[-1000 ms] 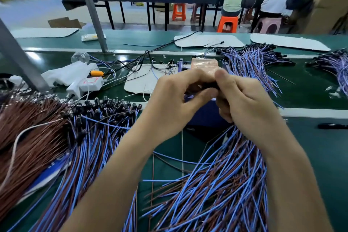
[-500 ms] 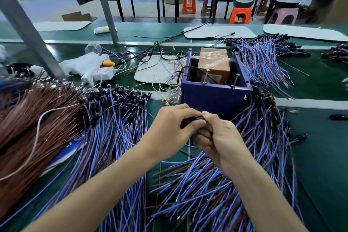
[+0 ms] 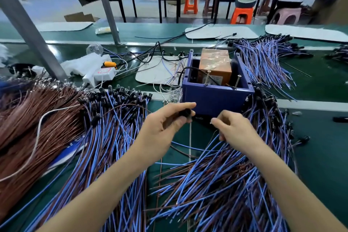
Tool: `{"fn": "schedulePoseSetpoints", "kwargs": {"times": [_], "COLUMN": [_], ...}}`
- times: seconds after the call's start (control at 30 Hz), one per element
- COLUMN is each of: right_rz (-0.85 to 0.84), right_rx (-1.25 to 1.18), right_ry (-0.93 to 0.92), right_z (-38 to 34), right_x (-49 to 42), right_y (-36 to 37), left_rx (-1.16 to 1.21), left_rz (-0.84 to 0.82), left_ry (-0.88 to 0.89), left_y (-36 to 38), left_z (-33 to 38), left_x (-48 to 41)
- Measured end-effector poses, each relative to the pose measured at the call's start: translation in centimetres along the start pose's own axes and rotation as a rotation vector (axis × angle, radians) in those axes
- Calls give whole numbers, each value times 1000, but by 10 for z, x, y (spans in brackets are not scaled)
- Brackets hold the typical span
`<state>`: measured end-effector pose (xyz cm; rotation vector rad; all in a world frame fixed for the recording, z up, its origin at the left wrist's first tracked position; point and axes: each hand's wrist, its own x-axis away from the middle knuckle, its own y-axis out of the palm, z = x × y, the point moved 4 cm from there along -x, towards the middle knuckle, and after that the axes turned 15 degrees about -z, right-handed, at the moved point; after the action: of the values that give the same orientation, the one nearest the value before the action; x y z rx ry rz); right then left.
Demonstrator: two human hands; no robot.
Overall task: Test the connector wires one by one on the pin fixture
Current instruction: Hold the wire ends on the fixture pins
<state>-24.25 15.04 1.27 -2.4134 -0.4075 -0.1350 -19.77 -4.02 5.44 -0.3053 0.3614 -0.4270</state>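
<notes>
While the left hand [image 3: 163, 126] pinches a black connector [image 3: 185, 113] just below the blue pin fixture [image 3: 216, 98], the right hand [image 3: 235, 130] grips blue-and-brown wires [image 3: 216, 175].

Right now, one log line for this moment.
left hand: pinches black connector | right hand: curled over blue-and-brown wire pile, grip unclear | dark-blue box fixture: beyond hands

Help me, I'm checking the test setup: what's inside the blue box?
An orange block wrapped in clear film, two upright metal pins near the front, and a black cable entering from the left. The front wall of the blue box hides the floor and the block's base.
</notes>
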Motion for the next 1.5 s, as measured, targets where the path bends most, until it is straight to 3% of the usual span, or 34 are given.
{"fn": "schedulePoseSetpoints", "kwargs": {"times": [0.1, 0.27, 0.4, 0.6, 0.7, 0.87, 1.03, 1.33, 1.5], "right_rz": [-53, -50, 90, 18, -3, 43, 118, 145, 114], "right_rx": [233, 406, 574, 904, 766, 29, -550, -684, -612], "right_ry": [13, 74, -110, -95, -143, -337, -468, -445, -441], "right_z": [0, -5, -27, -35, -37, -51, -72, -75, -71], "right_x": [-15, -29, -34, -55, -52, -6, 53, 79, 81], "right_y": [5, 17, 33, 55, 54, 29, -1, -6, -6], "left_rx": [98, 76, 76, 143, 160, 207, 244, 177, 134], "left_rz": [57, 109, 117, 86, 65, 14, -15, -25, -35], "left_ry": [-37, -87, -56, 45, 91, 132, 133, 100, 71], "left_y": [-2, -11, -11, -1, 2, 10, 23, 35, 35], "left_z": [-12, -25, -22, -2, 6, 15, 14, 14, 12], "left_x": [8, 18, 22, 25, 25, 25, 22, 17, 18]}}
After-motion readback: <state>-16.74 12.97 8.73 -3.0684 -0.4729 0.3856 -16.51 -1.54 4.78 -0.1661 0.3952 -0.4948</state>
